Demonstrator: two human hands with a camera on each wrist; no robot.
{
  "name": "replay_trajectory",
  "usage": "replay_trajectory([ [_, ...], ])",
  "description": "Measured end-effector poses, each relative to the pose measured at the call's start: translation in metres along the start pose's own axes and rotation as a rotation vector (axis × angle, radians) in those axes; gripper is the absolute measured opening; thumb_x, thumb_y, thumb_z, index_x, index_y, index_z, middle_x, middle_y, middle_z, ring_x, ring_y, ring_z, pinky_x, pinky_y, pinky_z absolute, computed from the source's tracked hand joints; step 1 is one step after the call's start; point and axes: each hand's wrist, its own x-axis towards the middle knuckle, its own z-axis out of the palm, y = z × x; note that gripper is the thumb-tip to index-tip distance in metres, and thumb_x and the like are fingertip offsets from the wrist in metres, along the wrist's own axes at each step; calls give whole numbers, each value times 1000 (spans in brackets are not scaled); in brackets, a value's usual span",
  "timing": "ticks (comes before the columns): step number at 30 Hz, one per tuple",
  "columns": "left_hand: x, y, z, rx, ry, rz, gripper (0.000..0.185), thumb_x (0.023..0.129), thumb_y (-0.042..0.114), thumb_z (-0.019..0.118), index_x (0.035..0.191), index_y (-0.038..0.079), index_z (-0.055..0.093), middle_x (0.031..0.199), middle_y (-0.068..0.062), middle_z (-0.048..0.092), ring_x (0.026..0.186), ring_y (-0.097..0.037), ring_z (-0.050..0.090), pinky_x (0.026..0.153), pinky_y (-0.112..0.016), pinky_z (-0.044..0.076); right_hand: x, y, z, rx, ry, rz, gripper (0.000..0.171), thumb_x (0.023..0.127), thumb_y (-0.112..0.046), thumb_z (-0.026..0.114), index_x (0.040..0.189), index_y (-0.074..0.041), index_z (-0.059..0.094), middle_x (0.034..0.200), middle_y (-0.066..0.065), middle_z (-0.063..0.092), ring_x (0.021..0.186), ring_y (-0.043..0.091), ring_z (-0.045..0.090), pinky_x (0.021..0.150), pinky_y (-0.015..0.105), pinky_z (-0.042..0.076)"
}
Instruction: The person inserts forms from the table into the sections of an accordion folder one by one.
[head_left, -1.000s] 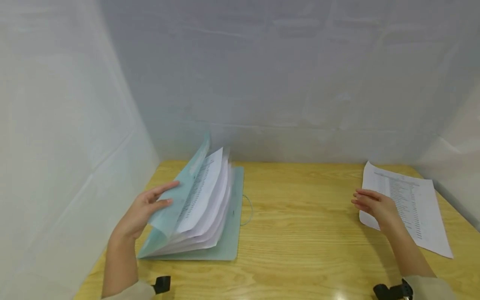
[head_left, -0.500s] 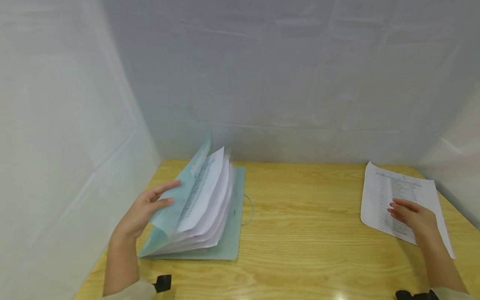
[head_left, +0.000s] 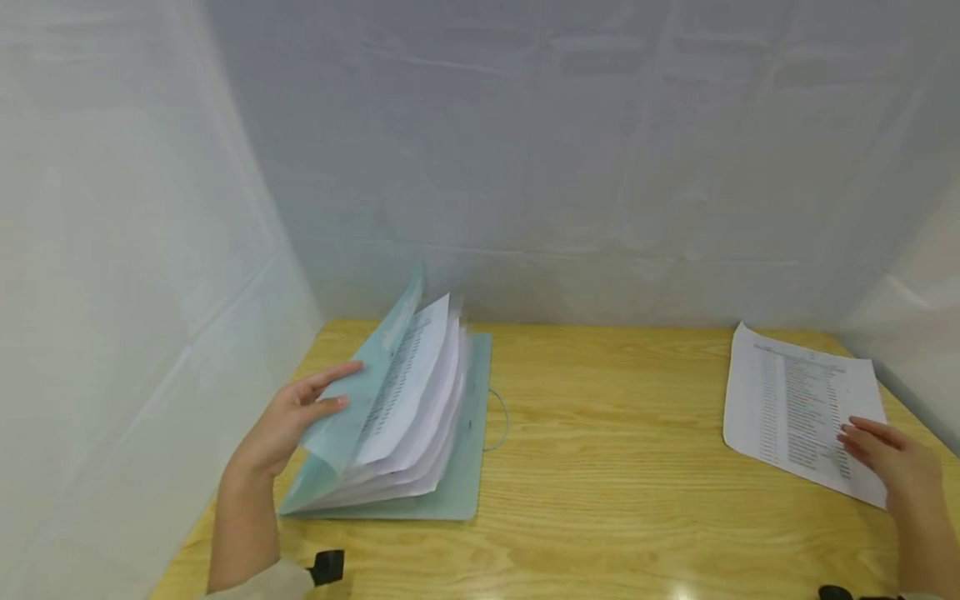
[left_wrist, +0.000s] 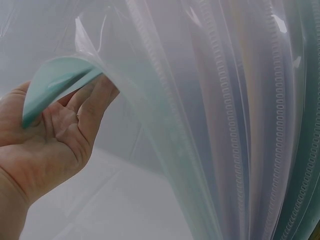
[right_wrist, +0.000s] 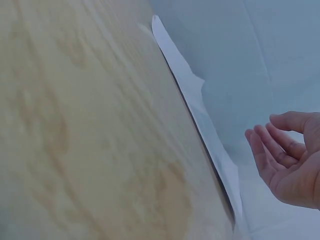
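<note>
A teal expanding folder (head_left: 461, 467) lies at the table's left, fanned open with white printed sheets in its pockets (left_wrist: 240, 125). My left hand (head_left: 288, 421) holds its raised front cover (head_left: 375, 375); the cover's corner (left_wrist: 55, 82) curls over my lightly bent fingers (left_wrist: 95, 105). A loose printed sheet (head_left: 795, 400) lies flat at the far right. My right hand (head_left: 892, 454) is at that sheet's near right corner, fingers relaxed and holding nothing. In the right wrist view the hand (right_wrist: 290, 160) is off the sheet's edge (right_wrist: 200, 115).
The wooden table (head_left: 615, 467) is closed in by white cloth walls on the left, back and right. A thin elastic loop (head_left: 501, 417) sticks out of the folder's right edge. A black wrist strap (head_left: 327, 567) shows at the bottom edge.
My right hand has slid rightwards across the loose sheet, from its left edge to its near right corner. The left hand and the folder have stayed put.
</note>
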Motion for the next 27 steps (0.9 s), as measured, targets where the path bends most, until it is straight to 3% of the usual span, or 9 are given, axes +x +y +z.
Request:
replay_trajectory([
  [3, 0, 0, 0, 0, -3, -1, 47, 93, 15, 55, 136, 2, 43, 144, -12, 33, 135, -29, 9, 98, -63, 6, 1, 4, -7, 72, 49, 33, 17, 84, -13, 68, 76, -29, 66, 71, -18, 60, 60, -1, 60, 53, 16, 48],
  [6, 0, 1, 0, -1, -4, -1, 47, 93, 15, 55, 136, 1, 43, 144, -12, 33, 135, -29, 9, 98, -63, 7, -1, 4, -11, 57, 116, 82, 20, 87, -12, 63, 79, -29, 63, 69, -19, 57, 59, -2, 58, 51, 15, 47],
  [11, 0, 1, 0, -2, -4, -2, 47, 93, 15, 55, 136, 1, 42, 144, -13, 31, 135, -29, 9, 99, -62, 7, -10, 3, -13, -76, 220, 151, 15, 91, -19, 58, 87, -33, 56, 70, -24, 50, 56, -7, 53, 46, 15, 43],
  [15, 0, 1, 1, 0, -5, -3, 47, 93, 16, 56, 136, 1, 43, 144, -13, 32, 135, -29, 9, 99, -62, 7, -20, 3, -12, -217, 294, 135, 14, 93, -25, 52, 90, -39, 52, 77, -27, 44, 66, -9, 44, 53, 12, 37],
  [20, 0, 1, 0, 3, -4, 0, 47, 93, 15, 56, 136, 1, 43, 144, -13, 32, 135, -29, 9, 99, -62, 7, -25, 2, -10, -208, 395, 113, 22, 93, -23, 50, 88, -43, 51, 81, -29, 42, 74, -8, 36, 63, 13, 29],
  [22, 0, 1, 0, 3, -5, 0, 47, 93, 15, 55, 136, 0, 42, 144, -13, 32, 135, -29, 9, 99, -62, 7, -24, 3, -10, -198, 415, 134, 23, 92, -21, 52, 85, -43, 51, 78, -29, 42, 72, -7, 36, 60, 13, 29],
  [27, 0, 2, 1, 8, -6, -8, 47, 93, 15, 56, 136, 1, 43, 144, -14, 30, 135, -30, 9, 99, -63, 7, -19, 12, -15, -355, 396, 164, 18, 89, -27, 57, 86, -44, 50, 74, -26, 41, 68, -4, 36, 62, 17, 31],
])
